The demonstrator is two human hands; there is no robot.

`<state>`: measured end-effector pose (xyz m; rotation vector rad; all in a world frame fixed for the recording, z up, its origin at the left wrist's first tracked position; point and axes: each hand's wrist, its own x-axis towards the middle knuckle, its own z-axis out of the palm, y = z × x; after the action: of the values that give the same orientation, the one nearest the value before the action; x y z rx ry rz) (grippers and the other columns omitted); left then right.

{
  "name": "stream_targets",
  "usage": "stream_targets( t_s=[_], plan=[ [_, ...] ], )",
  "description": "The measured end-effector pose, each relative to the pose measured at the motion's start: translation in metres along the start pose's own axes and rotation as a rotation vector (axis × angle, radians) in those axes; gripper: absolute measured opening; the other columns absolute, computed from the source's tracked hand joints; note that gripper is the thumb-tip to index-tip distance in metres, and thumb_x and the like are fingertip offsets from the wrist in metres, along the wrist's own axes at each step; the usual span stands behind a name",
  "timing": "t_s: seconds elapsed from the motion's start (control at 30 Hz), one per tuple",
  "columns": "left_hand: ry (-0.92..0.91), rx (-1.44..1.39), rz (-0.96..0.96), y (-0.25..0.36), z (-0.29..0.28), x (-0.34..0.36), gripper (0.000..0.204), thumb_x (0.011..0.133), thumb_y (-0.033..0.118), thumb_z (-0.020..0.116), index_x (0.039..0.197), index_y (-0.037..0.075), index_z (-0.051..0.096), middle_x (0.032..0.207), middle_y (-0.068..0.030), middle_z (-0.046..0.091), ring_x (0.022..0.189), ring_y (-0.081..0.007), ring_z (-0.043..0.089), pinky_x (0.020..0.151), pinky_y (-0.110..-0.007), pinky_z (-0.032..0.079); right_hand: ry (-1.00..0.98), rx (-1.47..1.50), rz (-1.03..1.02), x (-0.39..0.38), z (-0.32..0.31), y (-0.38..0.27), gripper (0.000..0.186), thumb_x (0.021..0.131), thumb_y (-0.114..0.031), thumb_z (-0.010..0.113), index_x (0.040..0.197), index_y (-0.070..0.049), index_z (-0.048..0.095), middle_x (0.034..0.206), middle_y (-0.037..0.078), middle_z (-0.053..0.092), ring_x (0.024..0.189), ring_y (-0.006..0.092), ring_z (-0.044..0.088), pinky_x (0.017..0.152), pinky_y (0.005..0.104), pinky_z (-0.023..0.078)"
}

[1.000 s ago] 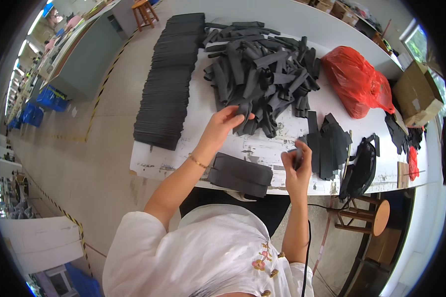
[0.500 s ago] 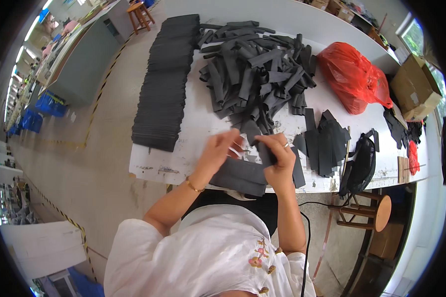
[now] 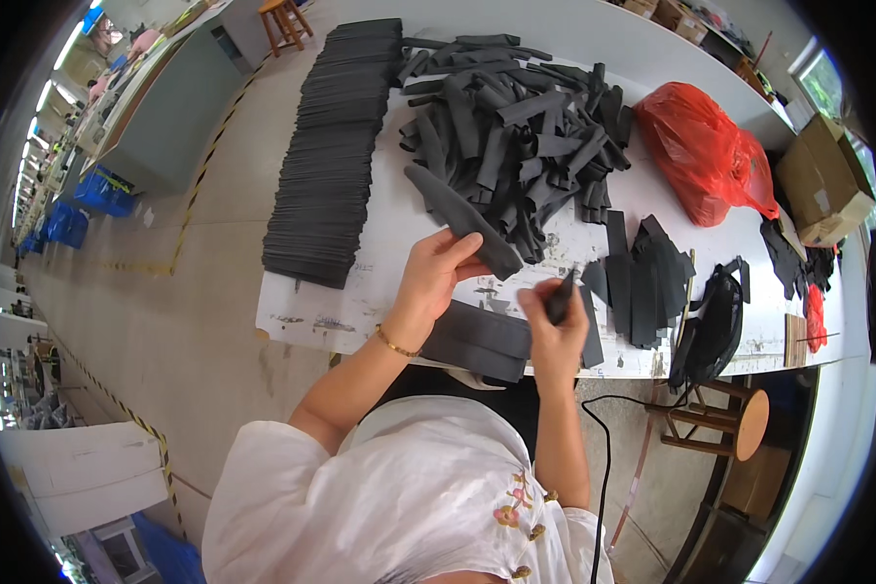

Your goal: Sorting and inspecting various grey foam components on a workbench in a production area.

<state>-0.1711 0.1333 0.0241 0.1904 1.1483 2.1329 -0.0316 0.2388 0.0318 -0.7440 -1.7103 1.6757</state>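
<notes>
My left hand (image 3: 432,280) pinches a long dark grey fabric strip (image 3: 457,216), with the thumb on top near its lower right end. The strip slants up and left, toward the heap of loose grey strips (image 3: 501,131). To its right, my right hand (image 3: 557,341) is closed on a small dark piece with a pointed upper end (image 3: 561,298); its kind is unclear. Flat dark grey panels (image 3: 477,341) lie on the table's near edge, below and between my hands. Farther left, many strips stand packed in a long neat row (image 3: 329,156).
Flat dark pieces (image 3: 642,292) lie right of my right hand, beside a black bag (image 3: 714,326). Behind them sits a red plastic bag (image 3: 696,156), with a cardboard box (image 3: 822,180) farther right. A wooden stool (image 3: 748,424) and a black cord (image 3: 607,457) are below the table edge.
My left hand has moved up slightly and now holds a strip angled toward the heap. My right hand has moved a little right and down, and the strip it held is no longer seen there.
</notes>
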Motion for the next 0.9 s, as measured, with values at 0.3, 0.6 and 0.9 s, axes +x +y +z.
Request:
stream_targets(
  t_s=[0.3,0.6,0.9],
  plan=[
    [-0.036,-0.150,-0.023,-0.005,-0.005,-0.003,0.026,0.094,0.004,0.054,0.116,-0.010,0.057,0.107,-0.0199,0.066,0.097,-0.0307,0.067,0.091,-0.042,0.055,0.017,-0.024,-0.036,0.009,0.010,0.015,0.007,0.089,-0.006,0.067,0.089,0.000,0.063,0.073,-0.004,0.056,0.065,0.0037,0.045,0.059,0.0201,0.037],
    [-0.150,-0.310,-0.140,0.003,-0.029,0.008,0.034,0.097,0.003,0.044,0.129,-0.006,0.047,0.129,-0.0241,0.055,0.117,-0.0329,0.058,0.102,-0.046,0.048,-0.238,-0.641,-0.148,0.000,-0.033,-0.009,0.054,0.086,-0.015,0.070,0.130,0.010,0.051,0.117,0.021,0.051,0.105,0.0333,0.052,0.089,0.0374,0.046],
    [-0.164,-0.346,-0.190,0.006,-0.023,0.008,0.032,0.097,0.002,0.042,0.127,-0.004,0.049,0.132,-0.0260,0.053,0.120,-0.0340,0.056,0.104,-0.046,0.047,-0.209,-0.630,-0.377,0.001,-0.030,-0.023,0.042,0.075,-0.012,0.078,0.115,-0.003,0.068,0.101,0.011,0.056,0.093,0.0273,0.053,0.080,0.0378,0.046]
  ],
)
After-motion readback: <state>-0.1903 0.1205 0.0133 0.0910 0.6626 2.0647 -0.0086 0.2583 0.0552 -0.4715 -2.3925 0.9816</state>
